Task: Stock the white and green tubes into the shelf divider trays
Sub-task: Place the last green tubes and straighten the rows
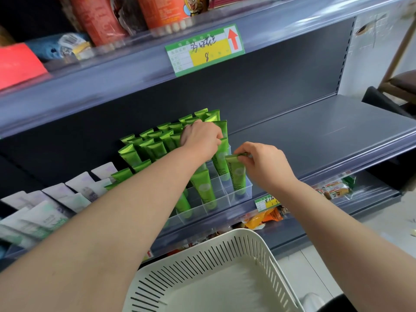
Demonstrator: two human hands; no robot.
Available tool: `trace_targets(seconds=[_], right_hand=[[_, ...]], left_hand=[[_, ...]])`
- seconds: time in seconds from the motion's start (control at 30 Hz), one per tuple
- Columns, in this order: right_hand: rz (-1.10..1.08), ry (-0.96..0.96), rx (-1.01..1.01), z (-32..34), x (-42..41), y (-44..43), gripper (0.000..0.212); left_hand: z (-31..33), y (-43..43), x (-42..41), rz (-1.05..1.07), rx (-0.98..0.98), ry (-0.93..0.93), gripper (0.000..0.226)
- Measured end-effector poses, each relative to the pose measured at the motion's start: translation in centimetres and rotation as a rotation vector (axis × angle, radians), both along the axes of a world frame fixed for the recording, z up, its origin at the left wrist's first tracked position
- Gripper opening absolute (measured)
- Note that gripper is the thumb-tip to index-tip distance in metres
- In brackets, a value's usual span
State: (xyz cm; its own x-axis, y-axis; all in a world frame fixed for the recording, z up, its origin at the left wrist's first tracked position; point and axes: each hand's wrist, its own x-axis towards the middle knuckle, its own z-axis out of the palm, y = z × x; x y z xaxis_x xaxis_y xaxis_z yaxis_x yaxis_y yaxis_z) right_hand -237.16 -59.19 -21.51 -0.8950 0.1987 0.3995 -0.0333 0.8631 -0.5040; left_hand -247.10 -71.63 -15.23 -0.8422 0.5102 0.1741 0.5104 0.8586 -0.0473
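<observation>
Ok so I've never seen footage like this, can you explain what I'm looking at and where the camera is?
There is no machine: one camera worn on a person's head looks down at their two bare arms. The right hand pinches the top of a green tube whose lower end sits in a clear divider tray on the shelf. The left hand grips a second green tube further back, among many standing ones. White tubes stand to the left. A white slotted basket sits below the shelf, nearest the camera.
</observation>
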Motion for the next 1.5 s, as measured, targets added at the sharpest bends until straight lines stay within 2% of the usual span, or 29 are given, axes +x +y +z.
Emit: trace_targets(seconds=[0.17, 0.6, 0.73, 0.83, 0.9, 1.0, 1.13, 1.23, 1.37, 1.5], right_hand=[[0.003, -0.001, -0.016, 0.2, -0.3, -0.5, 0.019], [0.066, -0.048, 0.042, 0.3, -0.3, -2.7, 0.026], [0.018, 0.109, 0.075, 0.4, 1.0, -3.8, 0.033], [0.02, 0.271, 0.158, 0.2, 2.4, -5.1, 0.029], [0.056, 0.285, 0.214, -0.2, 3.2, -6.3, 0.027], [0.11, 0.172, 0.275, -1.0, 4.2, -8.4, 0.026], [0.173, 0.03, 0.323, -1.9, 5.0, -11.4, 0.025], [0.176, -0.06, 0.362, -2.3, 5.4, -13.2, 0.033], [0.141, -0.201, 0.452, -3.5, 5.7, -14.9, 0.049], [0.096, -0.319, 0.446, -4.9, 5.9, -15.0, 0.062]], left_hand=[[0.0, -0.4, 0.5, 0.0, 0.003, -0.06, 0.024], [2.1, -7.5, 4.8, -0.002, 0.418, 0.075, 0.025], [2.6, -11.5, 6.8, -0.006, 0.515, 0.187, 0.024], [1.6, -14.9, 7.9, 0.053, 0.519, 0.217, 0.026], [0.3, -16.9, 8.6, 0.101, 0.479, 0.197, 0.029], [-1.4, -19.4, 9.6, 0.135, 0.415, 0.207, 0.032], [-2.2, -22.1, 11.0, 0.177, 0.469, 0.223, 0.036], [-2.8, -24.0, 12.0, 0.217, 0.472, 0.2, 0.04], [-4.6, -26.2, 12.8, 0.369, 0.459, 0.06, 0.043], [-7.3, -26.3, 12.6, 0.457, 0.351, -0.201, 0.045]])
